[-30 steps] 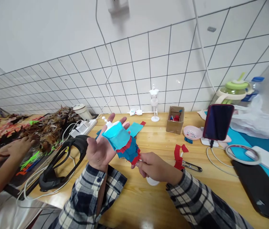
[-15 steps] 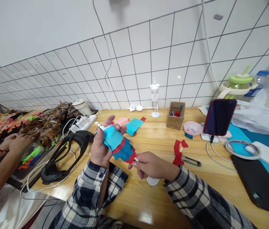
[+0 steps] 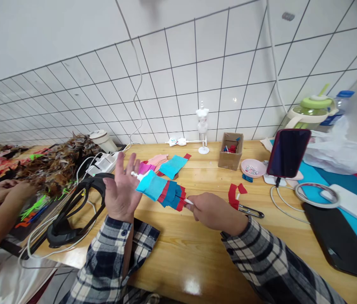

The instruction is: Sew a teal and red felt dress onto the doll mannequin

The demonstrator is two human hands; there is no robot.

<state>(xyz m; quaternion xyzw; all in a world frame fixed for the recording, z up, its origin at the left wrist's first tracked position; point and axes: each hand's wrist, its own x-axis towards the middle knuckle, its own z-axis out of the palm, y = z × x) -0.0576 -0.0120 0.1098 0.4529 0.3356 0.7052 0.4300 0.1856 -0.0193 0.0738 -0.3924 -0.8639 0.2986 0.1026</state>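
A small white dress form dressed in crepe-like material lies nearly level in the air, its light blue bodice [image 3: 151, 185] toward the left and its layered dark blue and red skirt [image 3: 172, 195] toward the right. My right hand [image 3: 212, 213] grips the white stand rod [image 3: 189, 201] below the skirt. Just left of the bodice my left hand [image 3: 122, 192] is open, palm up and fingers spread, holding nothing. Past it lie a light blue piece [image 3: 174, 166], pink pieces [image 3: 158, 160] and a magenta piece [image 3: 145, 167]. Red scraps [image 3: 233, 196] and thread snips [image 3: 251, 211] lie right of my right hand.
Another bare white dress form [image 3: 203, 126] stands by the wall beside a cardboard box [image 3: 230, 158] and a pink bowl of beads [image 3: 253, 168]. A phone [image 3: 288, 152] stands at right. A black headset [image 3: 67, 223] and cables lie left, near another person's hands [image 3: 10, 192] and brown feathers [image 3: 58, 164].
My left hand has let go of the dressed form, drawn back left and spread its fingers. My right hand still holds the rod, and the form now lies more level.
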